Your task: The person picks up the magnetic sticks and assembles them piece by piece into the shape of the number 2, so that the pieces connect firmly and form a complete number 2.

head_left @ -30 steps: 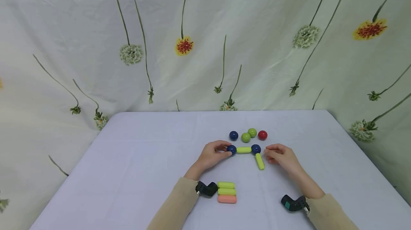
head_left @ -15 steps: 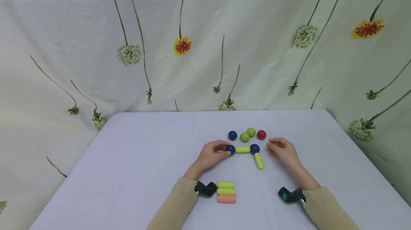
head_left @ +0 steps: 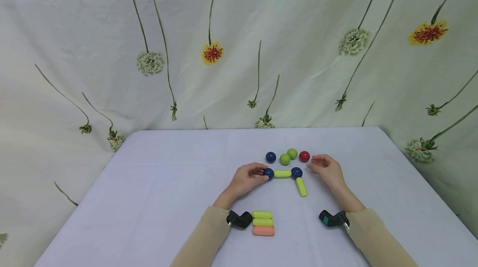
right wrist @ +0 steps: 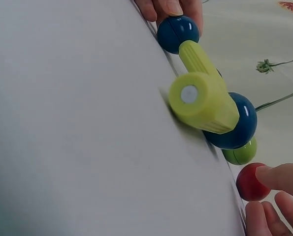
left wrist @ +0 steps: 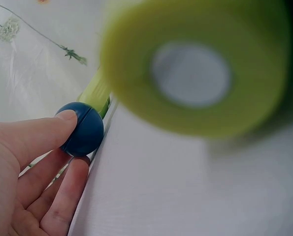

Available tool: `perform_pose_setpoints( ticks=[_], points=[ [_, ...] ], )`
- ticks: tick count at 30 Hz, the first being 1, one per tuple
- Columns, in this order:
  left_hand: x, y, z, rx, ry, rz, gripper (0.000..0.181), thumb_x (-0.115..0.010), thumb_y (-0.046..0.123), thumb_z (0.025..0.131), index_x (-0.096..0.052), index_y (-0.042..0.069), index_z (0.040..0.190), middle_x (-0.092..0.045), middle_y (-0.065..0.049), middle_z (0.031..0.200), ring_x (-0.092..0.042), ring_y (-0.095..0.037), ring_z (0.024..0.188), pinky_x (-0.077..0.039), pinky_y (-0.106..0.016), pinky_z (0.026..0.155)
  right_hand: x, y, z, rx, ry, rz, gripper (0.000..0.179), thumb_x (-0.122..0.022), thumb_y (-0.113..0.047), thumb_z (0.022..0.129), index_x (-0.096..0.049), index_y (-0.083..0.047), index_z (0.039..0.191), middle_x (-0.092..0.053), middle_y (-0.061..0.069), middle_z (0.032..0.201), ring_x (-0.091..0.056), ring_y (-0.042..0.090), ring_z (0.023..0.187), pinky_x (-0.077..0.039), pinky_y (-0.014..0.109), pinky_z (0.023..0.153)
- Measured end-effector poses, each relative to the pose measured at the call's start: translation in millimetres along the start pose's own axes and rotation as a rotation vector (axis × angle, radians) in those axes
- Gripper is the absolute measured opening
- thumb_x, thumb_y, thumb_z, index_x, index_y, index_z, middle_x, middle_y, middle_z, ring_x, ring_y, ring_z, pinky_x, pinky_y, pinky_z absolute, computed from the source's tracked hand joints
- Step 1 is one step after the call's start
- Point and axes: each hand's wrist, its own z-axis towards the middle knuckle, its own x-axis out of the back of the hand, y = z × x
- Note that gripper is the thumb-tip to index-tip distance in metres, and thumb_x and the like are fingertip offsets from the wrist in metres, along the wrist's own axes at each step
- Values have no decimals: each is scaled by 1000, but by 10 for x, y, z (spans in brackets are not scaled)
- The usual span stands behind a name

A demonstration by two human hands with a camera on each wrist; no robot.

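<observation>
My left hand (head_left: 244, 179) pinches a dark blue ball (head_left: 268, 173) between thumb and fingers; the left wrist view shows the thumb on top of this blue ball (left wrist: 84, 130). From it a yellow-green rod (head_left: 282, 174) leads to a second blue ball (head_left: 296, 172). Another yellow-green rod (head_left: 301, 187) slants from that ball toward the near side, its pale round end facing the right wrist camera. My right hand (head_left: 328, 171) holds nothing, thumb and fingers parted, just right of a red ball (head_left: 304, 156). In the right wrist view its thumb overlaps the red ball (right wrist: 252, 183).
Behind the joined pieces lie a loose blue ball (head_left: 270, 157) and two green balls, one nearer (head_left: 285, 159). Close to the left wrist, two yellow-green rods (head_left: 263, 222) and an orange rod (head_left: 263, 231) lie side by side on the white tabletop (head_left: 168, 184). A flowered cloth (head_left: 231, 93) hangs behind.
My right hand has moved away from the second blue ball, going farther back to beside the red ball, its fingers spreading. My left hand keeps its hold on the first blue ball.
</observation>
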Motion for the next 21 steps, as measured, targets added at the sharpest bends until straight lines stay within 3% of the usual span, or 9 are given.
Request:
perform_pose_setpoints(
  ticks=[9, 21],
  points=[
    [-4, -7, -3, -1, 4, -6, 30, -71, 24, 85, -67, 14, 113, -65, -1, 109, -61, -15, 95, -47, -34, 85, -33, -30, 85, 10, -17, -80, 59, -73, -29, 82, -51, 2, 126, -55, 23, 123, -56, 35, 109, -48, 42, 87],
    [-5, 20, -14, 19, 5, 0, 30, -70, 24, 85, -67, 14, 114, -65, 1, 108, -60, -13, 95, -47, -33, 84, -64, -102, 140, -14, -6, -106, 61, -73, -29, 82, -50, 3, 128, -54, 24, 125, -54, 36, 112, -45, 45, 91]
  ],
)
